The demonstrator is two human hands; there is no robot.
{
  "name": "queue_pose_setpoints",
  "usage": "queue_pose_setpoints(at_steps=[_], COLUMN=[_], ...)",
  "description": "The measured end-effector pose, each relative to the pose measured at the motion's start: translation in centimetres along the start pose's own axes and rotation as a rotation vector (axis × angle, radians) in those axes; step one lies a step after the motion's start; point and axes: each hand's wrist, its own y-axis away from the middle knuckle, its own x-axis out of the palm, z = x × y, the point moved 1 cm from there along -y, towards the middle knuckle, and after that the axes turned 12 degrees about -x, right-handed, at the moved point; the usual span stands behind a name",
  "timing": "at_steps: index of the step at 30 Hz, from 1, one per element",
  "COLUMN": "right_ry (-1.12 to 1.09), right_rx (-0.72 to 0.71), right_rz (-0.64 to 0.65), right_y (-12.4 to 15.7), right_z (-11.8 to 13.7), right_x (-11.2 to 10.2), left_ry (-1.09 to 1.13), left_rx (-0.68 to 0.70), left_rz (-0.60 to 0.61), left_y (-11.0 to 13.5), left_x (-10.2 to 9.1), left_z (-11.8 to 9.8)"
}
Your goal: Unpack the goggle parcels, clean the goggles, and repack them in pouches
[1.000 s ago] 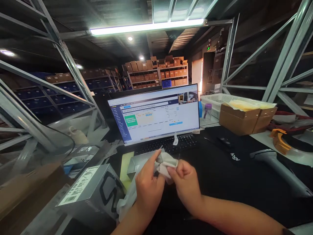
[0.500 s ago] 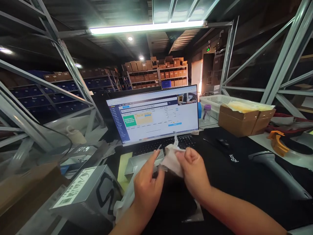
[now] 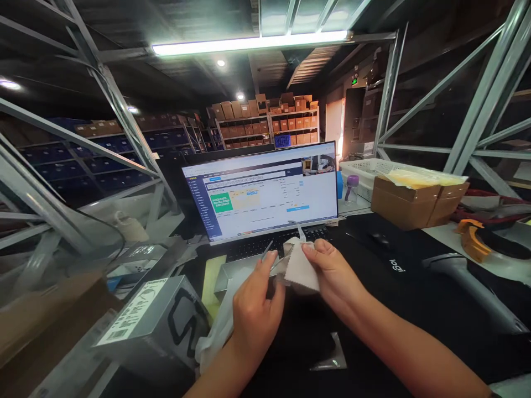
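Note:
My right hand [image 3: 338, 271] pinches a pale cloth [image 3: 301, 271] with zigzag edges between thumb and fingers. My left hand [image 3: 257, 301] is closed around a small thin-stemmed object [image 3: 267, 250], partly clear and mostly hidden by the fingers and cloth; its kind is unclear. A whitish strip [image 3: 299, 229] sticks up above the cloth. Beneath my left forearm lies white wrapping [image 3: 218, 334], with an open grey box [image 3: 226, 276] behind that hand. A closed grey box [image 3: 155, 326] with a white label stands to the left. On the black mat rests a clear film scrap [image 3: 332, 356].
A monitor [image 3: 265, 204] stands ahead, with a keyboard [image 3: 244, 247] below it. To the right are a mouse [image 3: 379, 240], a handheld scanner [image 3: 477, 287], an orange tape dispenser [image 3: 473, 237], cardboard boxes [image 3: 406, 204], and a purple-capped bottle [image 3: 352, 188]. Metal rack posts flank the desk.
The cloth has turned and spread, so its zigzag edge faces me. My right hand has dropped slightly and shifted right; my left hand has moved a little right.

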Motion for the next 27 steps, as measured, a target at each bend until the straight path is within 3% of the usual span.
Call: queue_pose_setpoints(at_steps=[6, 10, 16, 19, 22, 25, 27], right_ry=[0.240, 0.225, 0.009, 0.032, 0.187, 0.316, 0.282], right_rx=[-0.262, -0.192, 0.018, -0.101, -0.217, -0.241, -0.198], right_rz=[0.067, 0.113, 0.008, -0.019, 0.015, 0.095, 0.128], right_y=[3.5, 2.8, -0.4, 0.2, 2.2, 3.4, 3.0], right_z=[-3.7, -2.8, 0.5, -0.5, -2.7, -3.6, -3.2], right_x=[0.3, -0.1, -0.4, -0.4, -0.4, -0.5, -0.5], left_ry=[-0.020, -0.007, -0.016, -0.035, -0.041, -0.045, -0.046], left_rx=[-0.073, -0.078, 0.020, -0.012, -0.051, -0.036, -0.024], left_rz=[-0.009, 0.024, 0.042, 0.038, 0.022, 0.020, 0.037], left_y=[0.4, 0.1, -0.5, -0.4, -0.3, -0.3, -0.5], left_x=[-0.2, -0.4, -0.4, -0.3, -0.4, -0.6, -0.8], left_z=[0.3, 0.3, -0.1, 0.0, 0.2, 0.3, 0.3])
